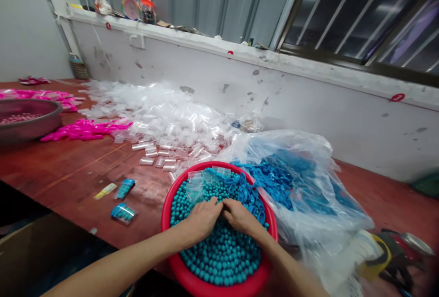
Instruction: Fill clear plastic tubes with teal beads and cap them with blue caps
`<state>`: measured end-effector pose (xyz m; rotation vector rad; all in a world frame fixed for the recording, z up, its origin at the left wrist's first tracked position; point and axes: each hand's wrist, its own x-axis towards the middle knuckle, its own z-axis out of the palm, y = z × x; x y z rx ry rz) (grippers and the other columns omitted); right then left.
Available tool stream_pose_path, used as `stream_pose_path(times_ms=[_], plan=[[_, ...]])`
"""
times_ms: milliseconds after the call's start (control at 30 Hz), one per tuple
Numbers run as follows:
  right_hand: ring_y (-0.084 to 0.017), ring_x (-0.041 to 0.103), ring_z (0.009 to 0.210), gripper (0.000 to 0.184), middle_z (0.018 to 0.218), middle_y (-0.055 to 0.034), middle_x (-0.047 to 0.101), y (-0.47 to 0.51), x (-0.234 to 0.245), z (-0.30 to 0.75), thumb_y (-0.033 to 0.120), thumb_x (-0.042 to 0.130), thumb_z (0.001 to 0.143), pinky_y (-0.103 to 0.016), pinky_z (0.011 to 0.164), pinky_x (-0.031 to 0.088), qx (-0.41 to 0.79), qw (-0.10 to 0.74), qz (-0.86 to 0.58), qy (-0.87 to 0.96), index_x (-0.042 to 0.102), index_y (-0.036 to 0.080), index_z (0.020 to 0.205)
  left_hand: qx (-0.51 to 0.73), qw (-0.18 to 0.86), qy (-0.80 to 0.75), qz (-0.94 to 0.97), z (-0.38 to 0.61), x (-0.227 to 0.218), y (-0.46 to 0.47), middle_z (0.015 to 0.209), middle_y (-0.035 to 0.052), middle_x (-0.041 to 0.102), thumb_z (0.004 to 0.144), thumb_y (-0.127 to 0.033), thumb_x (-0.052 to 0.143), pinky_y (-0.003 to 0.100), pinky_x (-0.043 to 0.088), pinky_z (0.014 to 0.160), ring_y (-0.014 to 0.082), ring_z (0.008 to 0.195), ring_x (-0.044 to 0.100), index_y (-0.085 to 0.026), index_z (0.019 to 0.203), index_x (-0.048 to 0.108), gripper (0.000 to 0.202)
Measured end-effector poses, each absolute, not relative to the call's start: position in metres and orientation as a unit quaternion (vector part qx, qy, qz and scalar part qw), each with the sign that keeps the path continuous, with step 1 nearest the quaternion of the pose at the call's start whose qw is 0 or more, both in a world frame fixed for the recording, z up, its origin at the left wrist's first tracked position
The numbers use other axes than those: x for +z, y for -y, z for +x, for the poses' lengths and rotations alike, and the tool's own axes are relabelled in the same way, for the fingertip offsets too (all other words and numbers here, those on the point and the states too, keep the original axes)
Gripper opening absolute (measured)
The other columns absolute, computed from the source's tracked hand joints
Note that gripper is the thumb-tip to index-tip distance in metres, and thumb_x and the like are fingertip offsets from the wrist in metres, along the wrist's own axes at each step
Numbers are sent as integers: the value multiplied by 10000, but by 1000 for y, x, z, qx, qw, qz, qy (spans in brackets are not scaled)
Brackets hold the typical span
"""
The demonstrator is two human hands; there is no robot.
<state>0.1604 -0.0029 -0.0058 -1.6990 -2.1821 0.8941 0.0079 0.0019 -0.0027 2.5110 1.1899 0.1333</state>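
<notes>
Both hands meet over a red basin point(167, 210) filled with round teal beads point(219, 260). My left hand point(206, 217) has its fingers curled together, and their tips nearly touch those of my right hand point(238, 214). My right hand is bent in a pinch the same way. Whatever lies between the fingertips is hidden. On the beads, beyond my left hand, rest several transparent plastic tubes point(195, 187). Blue plastic caps point(250, 196) lie at the basin's right side, close to my right hand.
Left of the basin lie two blue-capped tubes of beads point(123, 213) and a yellow strip point(105, 191). Behind spreads a heap of transparent tubes point(171, 119). Pink pieces point(85, 129) and a grey bowl point(30, 125) are farther left. An open plastic bag of blue parts point(284, 173) touches the right side.
</notes>
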Motion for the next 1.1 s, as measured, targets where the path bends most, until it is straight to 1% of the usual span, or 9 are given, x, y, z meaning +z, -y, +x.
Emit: stream_pose_path(times_ms=[100, 267, 367, 467, 600, 733, 833, 1000, 1100], plan=[[-180, 547, 828, 149, 848, -70, 614, 11, -3, 162, 162, 440, 771, -266, 744, 388, 281, 120, -587, 750, 587, 143, 792, 45, 210, -424, 880, 12, -8, -12, 976, 109, 566, 753, -114, 367, 349, 424, 778, 229, 886, 545, -152, 990, 498, 273], [-178, 569, 854, 199, 904, -39, 639, 11, 7, 173, 152, 495, 717, -239, 733, 391, 314, 85, -571, 754, 611, 171, 878, 46, 237, -443, 864, -2, -8, -17, 1047, 123, 550, 716, -104, 404, 368, 396, 834, 248, 977, 524, -160, 1097, 461, 389], [-173, 591, 660, 162, 685, -9, 625, 1, 14, 179, 136, 493, 692, -250, 618, 416, 345, 54, -578, 738, 627, 171, 777, 43, 289, -464, 836, -8, -6, -18, 1075, 147, 552, 671, -52, 411, 412, 365, 872, 281, 1032, 504, -146, 1107, 479, 452], [-138, 507, 385, 110, 460, 33, 505, -10, 16, 176, 90, 504, 627, -263, 468, 410, 387, 17, -586, 712, 591, 159, 625, 45, 329, -474, 816, -4, -7, -23, 1093, 164, 564, 636, -28, 424, 413, 354, 898, 293, 1069, 491, -116, 1098, 497, 476], [-131, 464, 316, 115, 391, 67, 424, -17, 6, 160, 56, 495, 585, -281, 404, 424, 448, 19, -591, 670, 497, 171, 581, 79, 391, -488, 776, 4, -9, -31, 1082, 116, 585, 602, 0, 415, 348, 380, 900, 244, 1050, 514, -131, 1065, 524, 493], [-144, 567, 472, 160, 514, 78, 468, -11, -6, 155, 123, 457, 659, -260, 435, 477, 515, 93, -584, 620, 424, 200, 794, 141, 453, -512, 716, 1, -6, -33, 987, 89, 587, 646, -34, 336, 291, 493, 682, 180, 838, 590, -129, 1156, 437, 529], [-133, 602, 570, 191, 596, 78, 491, -4, -12, 160, 163, 437, 680, -240, 468, 502, 558, 149, -563, 591, 362, 212, 849, 180, 495, -517, 675, -5, -4, -27, 883, 63, 559, 680, -102, 320, 244, 482, 505, 142, 668, 579, -117, 1217, 341, 538], [-116, 569, 516, 252, 586, 98, 459, 1, -14, 164, 202, 522, 612, -214, 419, 475, 644, 259, -510, 508, 373, 209, 815, 217, 602, -471, 607, 2, -13, -13, 728, -10, 510, 658, -250, 452, 190, 379, 416, 111, 572, 494, -133, 1046, 475, 406], [-119, 568, 518, 182, 601, 79, 493, 5, -10, 162, 201, 494, 663, -221, 442, 464, 599, 226, -543, 543, 408, 203, 824, 218, 572, -492, 619, 9, -16, -12, 629, -39, 466, 683, -289, 420, 198, 342, 402, 100, 501, 438, -141, 935, 508, 305]])
